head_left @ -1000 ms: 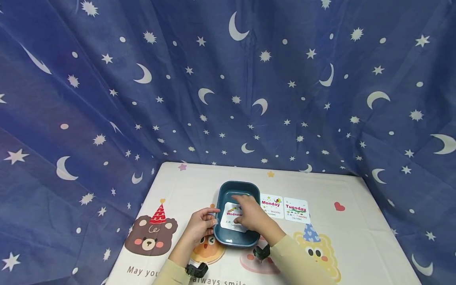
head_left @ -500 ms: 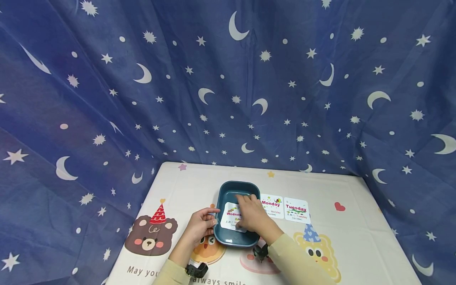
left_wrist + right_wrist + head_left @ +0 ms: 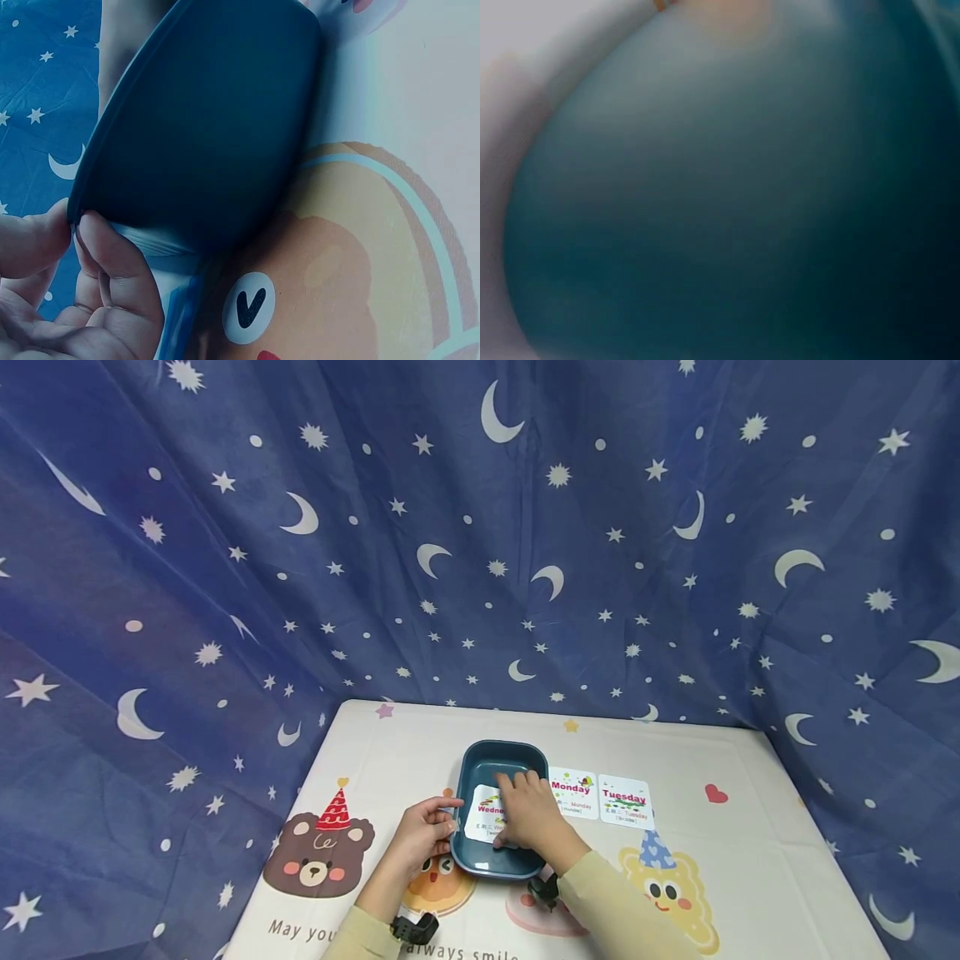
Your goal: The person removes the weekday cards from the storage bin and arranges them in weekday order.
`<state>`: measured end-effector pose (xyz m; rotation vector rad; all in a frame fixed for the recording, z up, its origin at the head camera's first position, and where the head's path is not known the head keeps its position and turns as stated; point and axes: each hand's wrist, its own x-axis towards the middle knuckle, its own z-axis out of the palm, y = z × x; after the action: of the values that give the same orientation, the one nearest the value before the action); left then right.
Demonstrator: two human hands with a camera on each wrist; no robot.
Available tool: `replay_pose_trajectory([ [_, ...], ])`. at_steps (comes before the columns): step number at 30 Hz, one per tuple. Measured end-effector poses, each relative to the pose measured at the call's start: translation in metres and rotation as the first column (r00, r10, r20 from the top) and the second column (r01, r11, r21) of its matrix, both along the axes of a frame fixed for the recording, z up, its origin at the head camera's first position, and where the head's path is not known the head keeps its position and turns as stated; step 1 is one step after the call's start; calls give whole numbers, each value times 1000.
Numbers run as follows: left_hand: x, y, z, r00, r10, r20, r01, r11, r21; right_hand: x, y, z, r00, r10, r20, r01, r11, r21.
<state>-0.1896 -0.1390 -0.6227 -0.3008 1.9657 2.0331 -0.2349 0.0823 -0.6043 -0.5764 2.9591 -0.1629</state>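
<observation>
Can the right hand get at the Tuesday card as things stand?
Probably yes: the right hand is in the tray on the Wednesday card, while the Tuesday card lies uncovered just beyond the Monday card.

The right hand point(image 3: 528, 814) covers part of the Wednesday card point(image 3: 486, 814). The right wrist view is only blurred teal. The cards' small print is unreadable.

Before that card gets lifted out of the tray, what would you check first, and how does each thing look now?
1. Left hand steadies the tray: ok, fingers pinch its left rim.
2. Right hand is on the Wednesday card: ok, it lies over it inside the tray.
3. Card actually gripped: cannot tell, fingertips are hidden.
4. Monday card and Tuesday card lie flat right of the tray: ok.
5. Room beside Tuesday: ok, bare mat there.
</observation>
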Motion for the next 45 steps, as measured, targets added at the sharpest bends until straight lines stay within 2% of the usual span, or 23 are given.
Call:
replay_pose_trajectory([
  [15,1,-1,0,1000,-1,-6,1,1000,2,1,-1,-9,999,0,-49,1,1000,28],
  [27,1,-1,0,1000,-7,-8,7,1000,2,2,0,-12,994,-15,-112,11,999,-35],
  [45,1,0,0,1000,-4,-21,4,1000,1,2,8,-14,987,-11,-158,-12,989,-148],
])
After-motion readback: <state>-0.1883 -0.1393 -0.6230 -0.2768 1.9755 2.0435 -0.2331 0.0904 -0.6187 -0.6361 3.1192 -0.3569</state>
